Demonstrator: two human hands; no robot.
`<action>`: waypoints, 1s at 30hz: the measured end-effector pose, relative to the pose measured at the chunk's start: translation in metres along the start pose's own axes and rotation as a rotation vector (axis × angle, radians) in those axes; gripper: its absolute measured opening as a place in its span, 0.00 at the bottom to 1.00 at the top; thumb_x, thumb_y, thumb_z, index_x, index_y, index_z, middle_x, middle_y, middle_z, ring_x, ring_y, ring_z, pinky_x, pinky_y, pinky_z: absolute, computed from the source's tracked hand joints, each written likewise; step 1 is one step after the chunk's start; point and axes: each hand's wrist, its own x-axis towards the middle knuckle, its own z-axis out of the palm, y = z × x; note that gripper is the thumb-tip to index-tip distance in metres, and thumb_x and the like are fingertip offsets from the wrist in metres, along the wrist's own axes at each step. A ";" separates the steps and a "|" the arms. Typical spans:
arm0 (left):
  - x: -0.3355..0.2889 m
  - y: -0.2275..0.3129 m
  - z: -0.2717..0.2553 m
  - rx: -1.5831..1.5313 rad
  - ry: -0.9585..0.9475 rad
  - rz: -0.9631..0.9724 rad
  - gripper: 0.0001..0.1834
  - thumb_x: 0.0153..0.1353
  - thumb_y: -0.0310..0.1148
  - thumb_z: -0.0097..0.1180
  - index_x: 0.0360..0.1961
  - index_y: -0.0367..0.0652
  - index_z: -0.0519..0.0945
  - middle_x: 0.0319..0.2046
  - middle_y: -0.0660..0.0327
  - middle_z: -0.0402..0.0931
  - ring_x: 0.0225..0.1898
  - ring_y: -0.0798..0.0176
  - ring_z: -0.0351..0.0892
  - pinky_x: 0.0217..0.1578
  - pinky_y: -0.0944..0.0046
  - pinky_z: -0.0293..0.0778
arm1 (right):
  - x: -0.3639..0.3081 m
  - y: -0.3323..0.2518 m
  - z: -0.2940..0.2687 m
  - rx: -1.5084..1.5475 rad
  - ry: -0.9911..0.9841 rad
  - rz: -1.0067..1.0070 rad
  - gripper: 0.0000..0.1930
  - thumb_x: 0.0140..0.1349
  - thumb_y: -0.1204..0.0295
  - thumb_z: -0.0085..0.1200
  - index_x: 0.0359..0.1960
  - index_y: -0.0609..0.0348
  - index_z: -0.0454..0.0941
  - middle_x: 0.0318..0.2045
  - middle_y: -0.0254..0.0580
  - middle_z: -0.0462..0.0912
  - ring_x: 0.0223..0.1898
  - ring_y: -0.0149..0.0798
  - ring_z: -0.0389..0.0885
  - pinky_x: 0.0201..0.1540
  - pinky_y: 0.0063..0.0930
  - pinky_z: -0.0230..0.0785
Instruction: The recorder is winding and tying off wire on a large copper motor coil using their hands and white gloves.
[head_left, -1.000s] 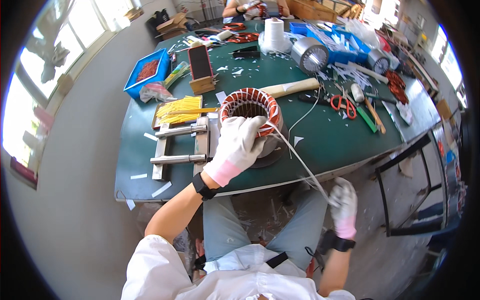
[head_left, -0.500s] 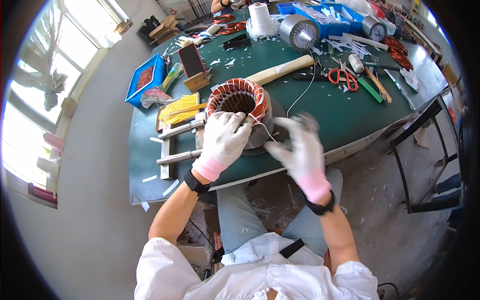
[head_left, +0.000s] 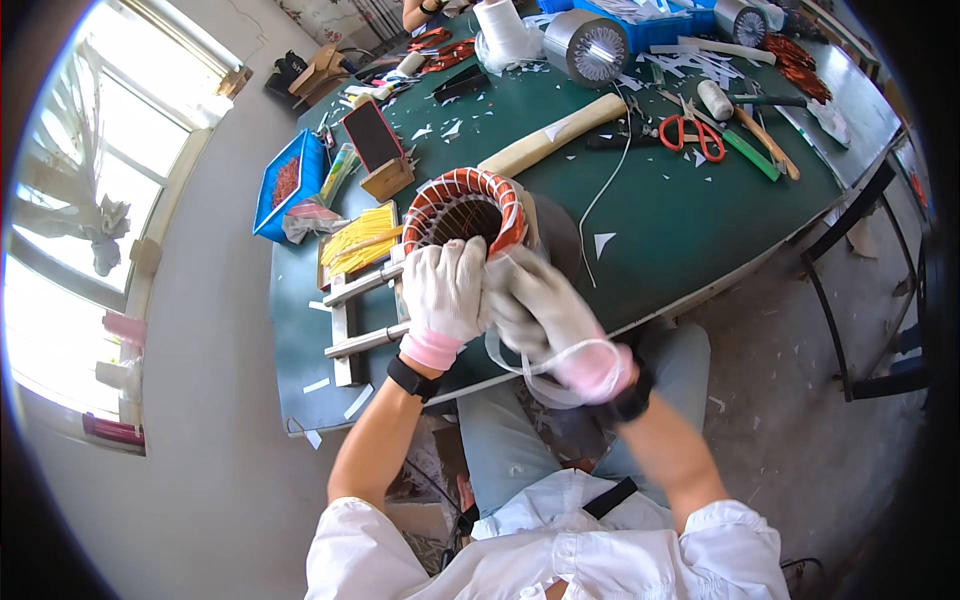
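- The green table (head_left: 680, 240) spreads beneath the wound core and well beyond it to the far side and the right
- The wound core (head_left: 512, 210) stands near the table's front edge, its open top ringed by reddish windings laced with white
- The blue bin (head_left: 314, 158), with reddish bits inside, sits beyond the wound core and to its left
- The metal frame (head_left: 372, 340), with two round rods, lies at the near left of the wound core
- The pale bar (head_left: 590, 118) slants away to the far right from just behind the wound core
- The left hand (head_left: 445, 290), gloved in white, holds the wound core's near rim, its fingers drawn together and bent over the edge
- The right hand (head_left: 540, 305), also gloved, is blurred at the near right of the wound core, close beside the left hand; whether its fingers pinch anything, I cannot tell
- The bare metal core (head_left: 565, 50) lies far behind the wound core, to the right
- The yellow strips (head_left: 360, 242) lie heaped just left of the wound core
- The phone (head_left: 373, 135) leans on a wooden block (head_left: 388, 180) behind and left of the wound core
- The red-handled scissors (head_left: 690, 137) lie well to the right of the wound core and farther back
- The white cord (head_left: 525, 372) loops by the right cuff, on the near side of the wound core
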 end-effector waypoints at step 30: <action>0.043 -0.008 -0.025 -0.217 -0.318 -0.034 0.20 0.49 0.40 0.62 0.42 0.44 0.81 0.36 0.53 0.80 0.51 0.44 0.72 0.53 0.49 0.67 | 0.009 0.037 -0.008 -1.092 0.618 -0.663 0.28 0.57 0.82 0.46 0.60 0.49 0.61 0.39 0.51 0.74 0.29 0.46 0.79 0.30 0.40 0.75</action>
